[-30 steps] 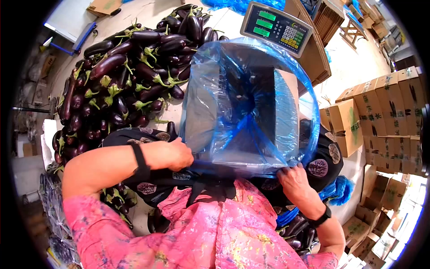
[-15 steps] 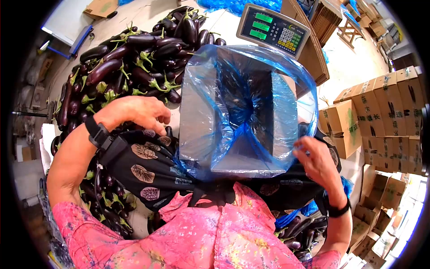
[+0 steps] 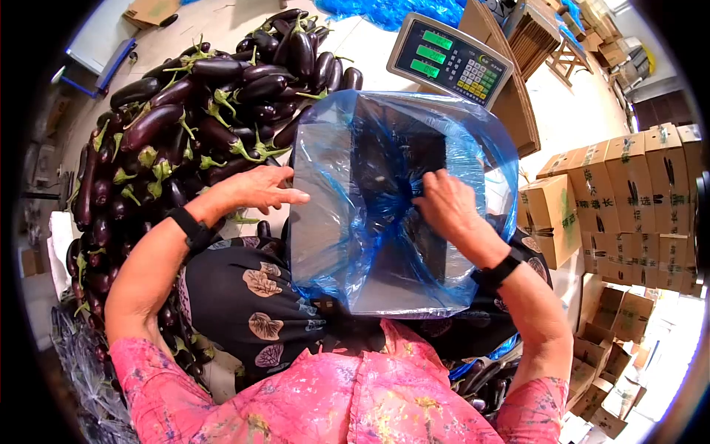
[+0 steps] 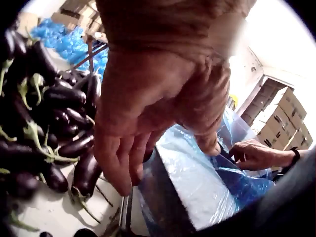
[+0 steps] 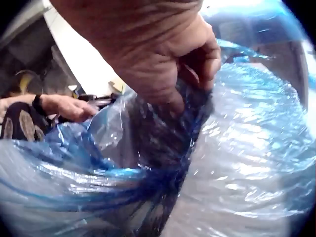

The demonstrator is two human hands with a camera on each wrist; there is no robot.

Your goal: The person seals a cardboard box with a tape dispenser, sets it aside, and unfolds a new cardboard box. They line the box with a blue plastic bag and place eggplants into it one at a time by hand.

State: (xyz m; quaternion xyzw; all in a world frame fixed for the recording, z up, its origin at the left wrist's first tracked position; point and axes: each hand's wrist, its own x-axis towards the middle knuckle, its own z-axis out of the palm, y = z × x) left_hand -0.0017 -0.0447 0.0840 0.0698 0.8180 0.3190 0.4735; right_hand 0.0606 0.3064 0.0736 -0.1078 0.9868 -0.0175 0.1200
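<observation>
A cardboard box (image 3: 318,222) lined with a blue plastic bag (image 3: 370,251) stands in front of me. My right hand (image 3: 430,196) reaches into its middle and pinches the gathered blue film; the right wrist view shows the fingers (image 5: 197,59) curled on the bunched plastic (image 5: 173,148). My left hand (image 3: 285,194) lies with straight fingers at the box's left edge and holds nothing. In the left wrist view its fingers (image 4: 123,168) hang just above the bag's rim (image 4: 192,182); contact cannot be told.
A big pile of dark eggplants (image 3: 177,118) lies left of and behind the box. A scale display (image 3: 447,59) stands behind it. Stacked printed cartons (image 3: 636,192) fill the right side. Flat cardboard (image 3: 532,44) leans at the back.
My right hand left the box's right rim, moved into the middle and took hold of the gathered plastic. My left hand shifted right toward the box's left edge.
</observation>
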